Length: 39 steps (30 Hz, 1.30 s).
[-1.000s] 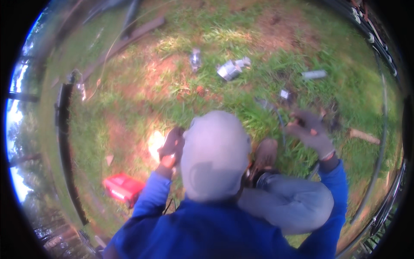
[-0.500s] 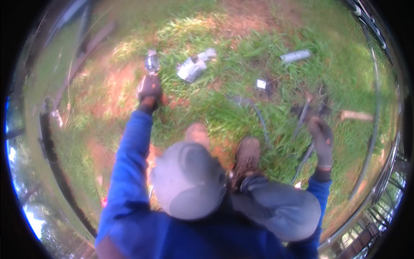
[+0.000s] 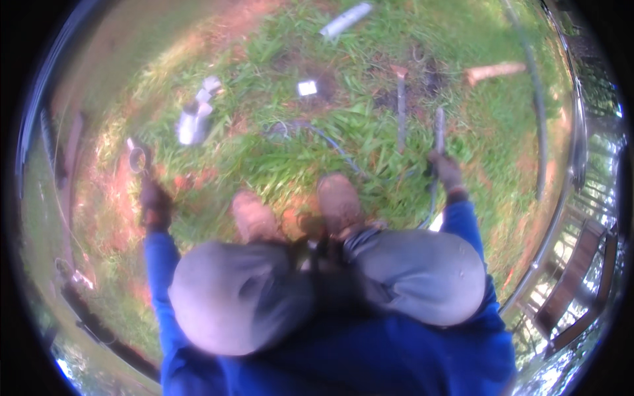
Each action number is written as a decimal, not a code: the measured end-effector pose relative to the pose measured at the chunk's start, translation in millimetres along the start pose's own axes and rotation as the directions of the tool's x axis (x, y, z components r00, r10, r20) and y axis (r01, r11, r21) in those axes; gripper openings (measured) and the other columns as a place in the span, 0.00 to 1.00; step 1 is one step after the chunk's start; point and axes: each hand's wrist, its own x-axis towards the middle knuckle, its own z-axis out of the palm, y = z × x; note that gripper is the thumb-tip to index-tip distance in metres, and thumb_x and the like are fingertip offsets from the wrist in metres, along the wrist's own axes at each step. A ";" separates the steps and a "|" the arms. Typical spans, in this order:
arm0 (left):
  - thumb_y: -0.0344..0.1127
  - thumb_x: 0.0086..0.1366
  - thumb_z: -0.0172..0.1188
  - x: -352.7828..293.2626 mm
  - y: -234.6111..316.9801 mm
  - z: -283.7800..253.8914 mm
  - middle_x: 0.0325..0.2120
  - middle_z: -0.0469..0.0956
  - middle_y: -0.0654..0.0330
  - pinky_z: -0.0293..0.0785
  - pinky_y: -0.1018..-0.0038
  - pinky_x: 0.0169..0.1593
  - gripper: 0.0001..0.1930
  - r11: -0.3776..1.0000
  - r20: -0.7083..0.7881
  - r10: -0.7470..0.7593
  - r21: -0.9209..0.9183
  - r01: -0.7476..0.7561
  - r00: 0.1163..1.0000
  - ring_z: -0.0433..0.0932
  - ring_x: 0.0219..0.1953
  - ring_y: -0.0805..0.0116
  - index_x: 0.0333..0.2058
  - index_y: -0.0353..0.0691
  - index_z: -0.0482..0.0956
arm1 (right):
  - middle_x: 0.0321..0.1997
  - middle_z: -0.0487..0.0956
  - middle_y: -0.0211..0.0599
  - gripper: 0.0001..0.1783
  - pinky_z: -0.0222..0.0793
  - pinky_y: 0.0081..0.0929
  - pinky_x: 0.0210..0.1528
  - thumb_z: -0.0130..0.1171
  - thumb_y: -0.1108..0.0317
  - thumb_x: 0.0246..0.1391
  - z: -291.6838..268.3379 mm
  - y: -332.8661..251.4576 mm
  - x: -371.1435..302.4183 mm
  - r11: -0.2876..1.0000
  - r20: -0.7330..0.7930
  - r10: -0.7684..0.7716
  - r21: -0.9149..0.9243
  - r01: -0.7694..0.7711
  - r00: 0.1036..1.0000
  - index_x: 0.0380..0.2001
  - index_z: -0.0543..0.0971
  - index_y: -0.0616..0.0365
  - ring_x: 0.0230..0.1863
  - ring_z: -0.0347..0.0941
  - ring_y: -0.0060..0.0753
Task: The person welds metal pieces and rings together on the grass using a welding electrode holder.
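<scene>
My left hand [image 3: 156,200], gloved, is closed on a small metal piece with a round opening [image 3: 137,158], held above the reddish soil at the left. My gloved right hand [image 3: 448,173] is closed around a grey bar-shaped tool [image 3: 440,132] that points away from me; its exact kind is blurred. Just left of that tool, a grey bar with a rusty-brown end [image 3: 401,109] lies in the grass. A shiny cylindrical metal piece [image 3: 193,125] rests on the grass beyond my left hand.
Farther out lie a grey tube [image 3: 346,20], a small white square [image 3: 308,88] and a piece of wood [image 3: 495,72]. A blue cable [image 3: 337,146] crosses the grass before my boots [image 3: 340,203]. A long pipe [image 3: 538,112] curves along the right.
My left hand has drawn back and left with the metal piece, which is turned differently. My right hand has gripped the grey bar-shaped tool. The view has shifted, showing both knees.
</scene>
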 end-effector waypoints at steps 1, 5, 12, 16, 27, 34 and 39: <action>0.38 0.71 0.65 -2.8 6.8 -2.6 0.58 0.76 0.44 0.72 0.58 0.62 0.34 1.000 -0.014 -0.002 -0.013 0.002 1.000 0.77 0.58 0.45 0.70 0.33 0.64 | 0.37 0.88 0.35 0.27 0.80 0.36 0.37 0.76 0.47 0.59 10.3 2.4 -12.2 0.998 -0.011 0.011 0.054 -0.010 1.000 0.47 0.86 0.61 0.35 0.83 0.33; 0.42 0.73 0.64 -15.2 24.3 -6.9 0.53 0.76 0.48 0.71 0.61 0.57 0.29 0.998 -0.040 -0.023 -0.066 0.021 0.999 0.77 0.53 0.50 0.66 0.36 0.67 | 0.41 0.90 0.39 0.29 0.84 0.42 0.32 0.74 0.46 0.60 21.5 12.7 -30.7 0.996 -0.094 -0.024 0.080 0.031 0.995 0.52 0.87 0.60 0.38 0.84 0.35; 0.50 0.76 0.62 -25.3 25.1 -20.5 0.44 0.77 0.55 0.71 0.67 0.47 0.23 0.993 -0.061 -0.029 -0.114 0.022 0.998 0.77 0.44 0.59 0.58 0.40 0.72 | 0.37 0.87 0.40 0.28 0.78 0.35 0.36 0.78 0.50 0.53 8.4 19.4 -27.6 0.929 -0.091 -0.033 0.365 0.064 0.995 0.47 0.87 0.63 0.33 0.81 0.36; 0.54 0.77 0.61 -18.0 35.3 -34.1 0.39 0.77 0.59 0.71 0.70 0.42 0.21 0.992 -0.059 0.006 -0.125 -0.013 0.998 0.77 0.40 0.64 0.54 0.43 0.75 | 0.45 0.87 0.43 0.32 0.80 0.37 0.40 0.81 0.52 0.51 -2.0 26.0 -39.5 0.957 -0.116 -0.058 0.276 0.088 0.992 0.51 0.84 0.64 0.37 0.82 0.38; 0.66 0.80 0.59 41.1 172.2 -98.5 0.20 0.72 0.71 0.61 0.76 0.21 0.24 0.834 0.159 0.359 -0.497 -0.240 0.920 0.69 0.18 0.76 0.36 0.52 0.80 | 0.63 0.83 0.57 0.44 0.78 0.51 0.65 0.79 0.53 0.51 -93.0 51.1 -52.7 0.972 -0.492 -0.171 -0.228 0.063 0.854 0.67 0.74 0.60 0.62 0.83 0.63; 0.55 0.85 0.58 -42.1 382.3 -126.2 0.23 0.74 0.72 0.62 0.80 0.23 0.21 0.474 0.072 0.878 -0.276 -0.836 0.474 0.69 0.20 0.82 0.38 0.45 0.83 | 0.67 0.80 0.60 0.47 0.78 0.49 0.69 0.81 0.50 0.52 -132.0 149.4 -83.2 0.979 -0.487 0.082 -0.125 -0.163 0.869 0.68 0.73 0.62 0.66 0.82 0.62; 0.42 0.87 0.56 -140.4 453.5 -131.7 0.32 0.77 0.73 0.65 0.82 0.32 0.14 0.771 0.646 0.637 -0.539 -0.340 0.421 0.72 0.29 0.84 0.47 0.39 0.84 | 0.65 0.82 0.61 0.49 0.78 0.47 0.70 0.81 0.50 0.47 -124.8 276.2 -106.4 0.874 -0.453 0.467 0.105 -0.475 0.759 0.69 0.72 0.59 0.67 0.81 0.63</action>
